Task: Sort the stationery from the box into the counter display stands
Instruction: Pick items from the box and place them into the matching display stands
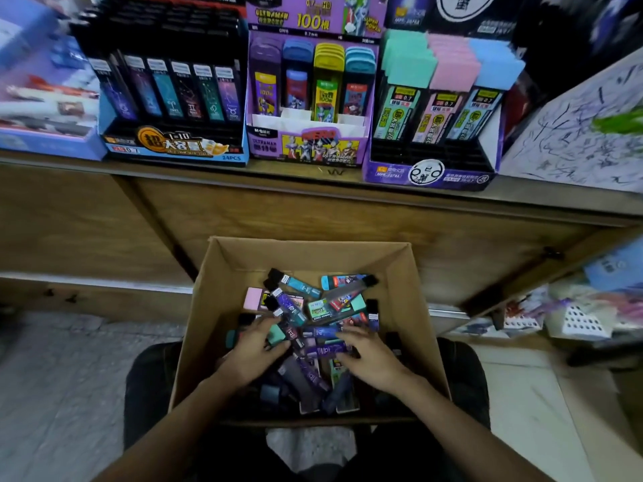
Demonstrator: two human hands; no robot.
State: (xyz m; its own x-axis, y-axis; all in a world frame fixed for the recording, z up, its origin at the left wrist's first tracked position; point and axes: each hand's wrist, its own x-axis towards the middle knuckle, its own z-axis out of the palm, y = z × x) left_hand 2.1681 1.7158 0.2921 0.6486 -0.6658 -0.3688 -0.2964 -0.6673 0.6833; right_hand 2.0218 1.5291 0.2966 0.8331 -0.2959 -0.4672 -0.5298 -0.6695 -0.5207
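Both forearms reach up from the bottom edge of the frame into an open cardboard box [412, 300] at lower centre, which sits between the person's dark-trousered knees. The left hand [255, 346] lies on the heap with its fingers spread and relaxed, holding nothing. The right hand [370, 358] has its fingertips against a dark purple case [327, 351]; whether it pinches that case or only touches it cannot be told. The hands are apart, with a few cases between them.

The stationery, a jumble of pencil-lead refill cases [313, 307], is all in the box, lying crossed and overlapped. Across the top of the frame, on the wooden counter [278, 177], stand three displays: a black constellation stand [174, 147] at upper left, a purple Ultraman stand [309, 147] at upper centre and a pastel-capped stand [428, 172] at upper right.

The step looks like picking out matching cases. It would go best by gathering one design at a time, the dark constellation ones first since they lie on top, turning their caps the same way and squaring them in the fist before lifting. Loose cases may slide off one another, so a firm hold across their width seems wise.
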